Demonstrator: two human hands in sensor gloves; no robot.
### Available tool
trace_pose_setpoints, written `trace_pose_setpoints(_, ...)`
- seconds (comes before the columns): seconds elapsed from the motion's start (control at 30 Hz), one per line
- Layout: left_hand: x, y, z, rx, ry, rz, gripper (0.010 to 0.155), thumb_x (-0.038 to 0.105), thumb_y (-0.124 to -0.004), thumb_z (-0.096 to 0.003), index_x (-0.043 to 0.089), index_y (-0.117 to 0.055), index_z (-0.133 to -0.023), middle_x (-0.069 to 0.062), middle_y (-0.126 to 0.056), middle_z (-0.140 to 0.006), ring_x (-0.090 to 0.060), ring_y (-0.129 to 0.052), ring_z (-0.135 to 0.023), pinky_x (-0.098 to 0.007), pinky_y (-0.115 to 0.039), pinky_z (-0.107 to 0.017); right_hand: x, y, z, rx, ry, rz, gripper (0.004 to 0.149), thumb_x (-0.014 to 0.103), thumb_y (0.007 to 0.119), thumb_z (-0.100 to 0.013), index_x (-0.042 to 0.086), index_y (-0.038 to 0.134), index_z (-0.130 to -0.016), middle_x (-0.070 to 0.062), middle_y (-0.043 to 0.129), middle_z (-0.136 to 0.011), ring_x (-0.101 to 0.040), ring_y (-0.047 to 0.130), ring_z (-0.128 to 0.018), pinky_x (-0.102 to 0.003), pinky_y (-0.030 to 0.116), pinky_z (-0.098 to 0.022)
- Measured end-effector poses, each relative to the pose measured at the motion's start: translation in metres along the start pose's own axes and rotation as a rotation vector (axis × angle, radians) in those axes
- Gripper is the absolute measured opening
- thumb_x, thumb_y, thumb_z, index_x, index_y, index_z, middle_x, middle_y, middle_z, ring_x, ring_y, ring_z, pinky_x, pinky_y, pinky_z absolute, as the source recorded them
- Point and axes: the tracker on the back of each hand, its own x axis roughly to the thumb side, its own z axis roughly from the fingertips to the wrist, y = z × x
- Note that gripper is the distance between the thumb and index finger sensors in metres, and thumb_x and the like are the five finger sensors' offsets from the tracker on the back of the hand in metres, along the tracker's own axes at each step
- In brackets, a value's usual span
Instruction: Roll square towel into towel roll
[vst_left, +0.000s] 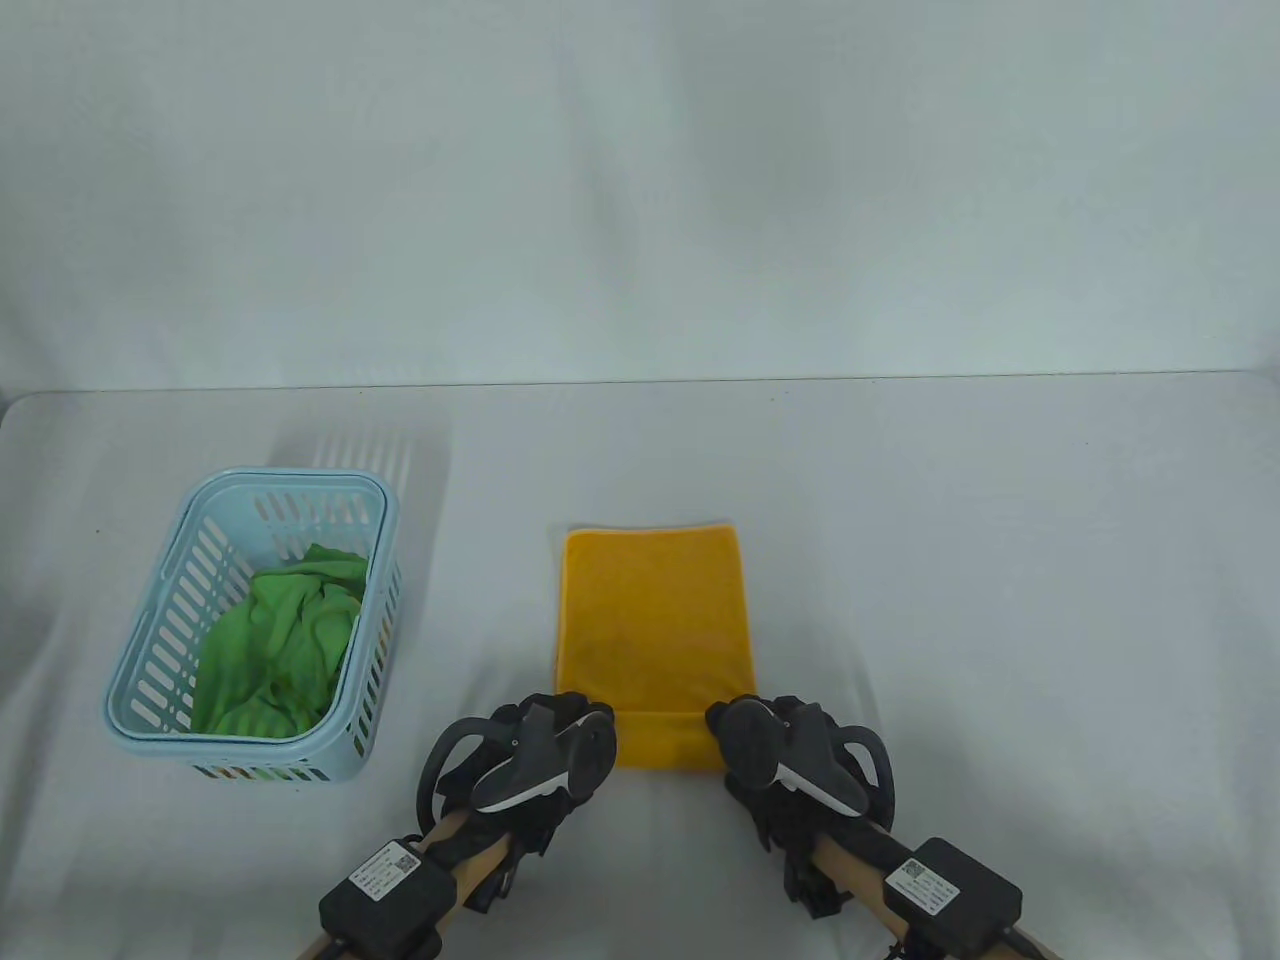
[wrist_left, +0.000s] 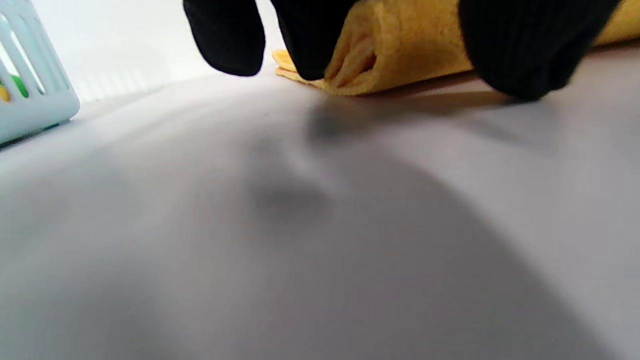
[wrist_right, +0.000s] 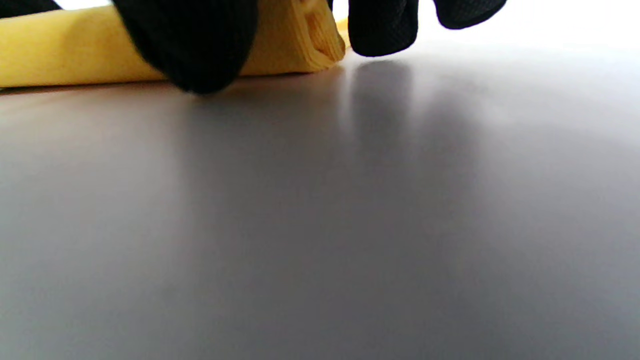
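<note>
The yellow towel (vst_left: 655, 640) is lying mid-tabletop (vst_left: 950, 560), its near edge already rolling. The left hand (vst_left: 545, 745) and right hand (vst_left: 775, 745) are each pinching a roll end (soft, floppy cloth, probably loosening unless gripped evenly at both ends).

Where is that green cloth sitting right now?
In the table view, the green cloth lies inside the blue basket at the table's left, left of the yellow towel.
</note>
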Motion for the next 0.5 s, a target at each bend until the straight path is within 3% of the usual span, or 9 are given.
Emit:
trace_pose_setpoints(0.27,-0.008,0.000,-0.002,-0.019,0.021,0.059,0.071,0.048,-0.071,-0.0405,0.045,-0.040,-0.104,0.016,-0.045,-0.113,-0.013,-0.061,-0.106,-0.046,-0.059,-0.080,-0.008,-0.007,-0.004,-0.003,0.023,-0.116,0.057,0.043,0.073,-0.037,0.038,0.061,-0.093,0.010,0.068,-0.101,-0.028,0.070,-0.094,-0.055,0.061,-0.067)
trace_pose_setpoints(0.5,-0.026,0.011,-0.003,-0.024,0.052,0.307,0.065,0.049,-0.073,-0.0398,0.040,-0.057,-0.102,0.012,-0.067,-0.107,-0.015,-0.078,-0.099,-0.045,-0.066,-0.077,-0.022,-0.014,-0.007,0.031,0.074,-0.319,0.056,0.045,0.074,-0.036,0.037,0.065,-0.091,0.008,0.078,-0.094,-0.027,0.073,-0.091,-0.053,0.063,-0.066)
